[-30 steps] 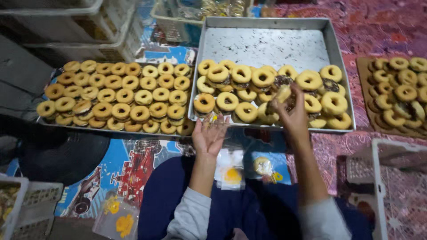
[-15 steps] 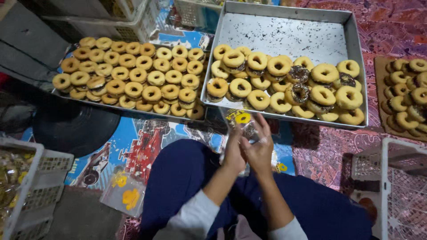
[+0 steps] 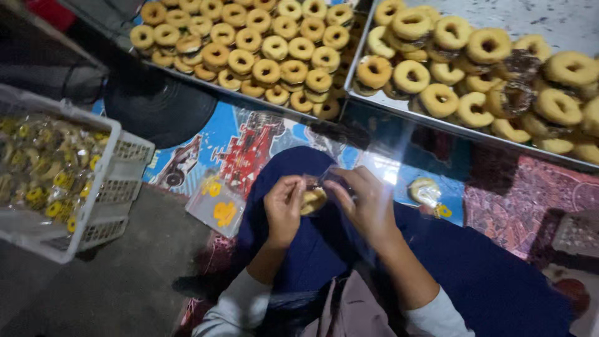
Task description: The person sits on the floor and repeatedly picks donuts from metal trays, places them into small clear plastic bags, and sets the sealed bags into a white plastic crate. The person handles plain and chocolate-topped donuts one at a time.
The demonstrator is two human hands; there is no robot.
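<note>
Both hands meet over the person's lap, pinching one ring biscuit [image 3: 314,200] inside a small clear bag [image 3: 324,187]. The left hand [image 3: 284,209] closes its grip on the biscuit's near side through the film, thumb against fingers; the right hand [image 3: 365,203] pinches the bag's top edge, fingers curled together.

A second ago the right hand reached up among the loose rings on the metal tray while the left waited palm-up; half a second ago both had drawn back to the lap around the bag. Now the biscuit sits in the film between them, so the pick is done and the bagging is in hand.

Just right of the grip lies an already bagged biscuit [image 3: 427,192] on the blue printed mat [image 3: 249,146]. Left of it rests an empty printed bag [image 3: 218,209]. Further left stands a white crate [image 3: 115,168] of packed bags. Beyond the grip sit the metal tray [image 3: 399,112] and a second, fuller tray [image 3: 181,73] of rings.
</note>
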